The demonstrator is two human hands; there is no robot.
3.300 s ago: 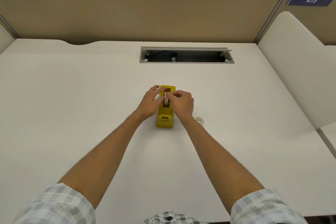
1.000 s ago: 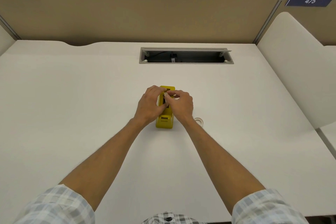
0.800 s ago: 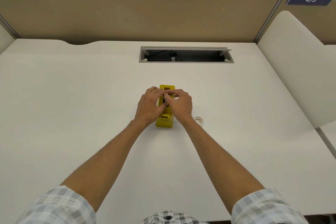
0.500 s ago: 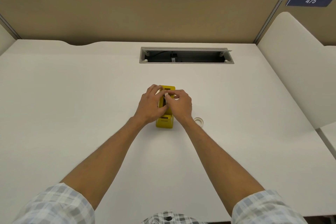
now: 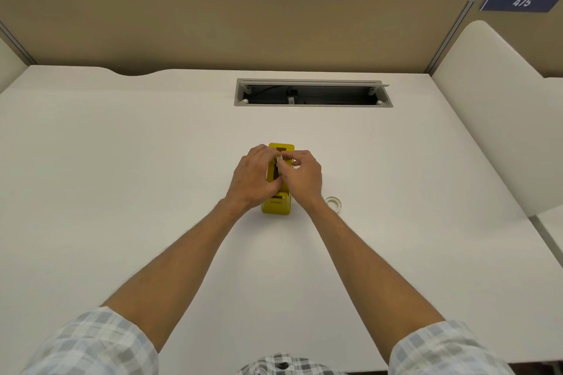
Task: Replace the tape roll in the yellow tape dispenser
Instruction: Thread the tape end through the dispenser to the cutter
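The yellow tape dispenser [image 5: 276, 207] stands in the middle of the white desk [image 5: 122, 161], lengthwise away from me. My left hand [image 5: 254, 178] wraps its left side, fingers curled over the top. My right hand [image 5: 301, 176] is over the right side and pinches a small white tape roll [image 5: 278, 160] sitting in the dispenser's slot. Most of the roll and the slot is hidden by my fingers. A second tape roll [image 5: 334, 203], whitish and flat on the desk, lies just right of my right wrist.
A recessed cable tray [image 5: 312, 94] opens in the desk behind the dispenser. Beige partition panels [image 5: 243, 24] close the back, and a rounded white divider [image 5: 499, 119] stands on the right.
Both hands stay on the dispenser. My right fingers have shifted slightly on the white roll in the slot; the dispenser and the loose roll have not moved.
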